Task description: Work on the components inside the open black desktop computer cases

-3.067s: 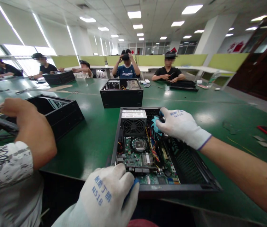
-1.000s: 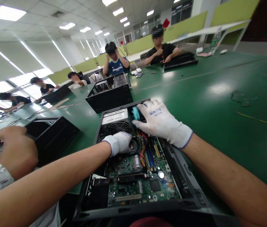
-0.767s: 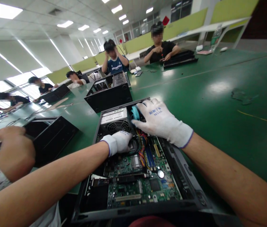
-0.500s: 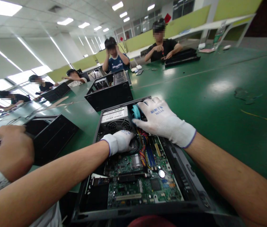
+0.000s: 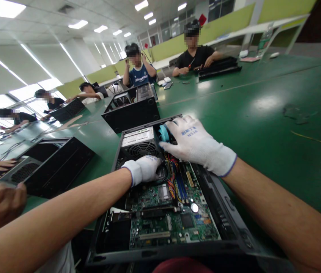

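Observation:
An open black computer case [image 5: 225, 216] lies in front of me, a green motherboard [image 5: 154, 220] inside it. My left hand [image 5: 146, 168], in a white glove, reaches in beside the round black CPU fan and the cable bundle [image 5: 172, 178]. Its fingers are curled together, and whatever is between them is hidden. At the far right corner of the case lies my gloved right hand [image 5: 193, 140], fingers spread over the edge and thumb apart. A teal plastic part [image 5: 164, 133] shows between thumb and forefinger. The silver power supply [image 5: 140, 142] sits at the far left inside.
Another open case [image 5: 132, 113] stands just beyond mine on the green table [image 5: 251, 110]. To the left, a co-worker's hands [image 5: 1, 197] hold a power supply [image 5: 25, 170] at a black case [image 5: 63, 167]. Several people sit along the table.
My own hands have barely moved. The co-worker's hand on the left has drawn back and lower, and a power supply now shows there. Across the table, a person's tool hand has lowered.

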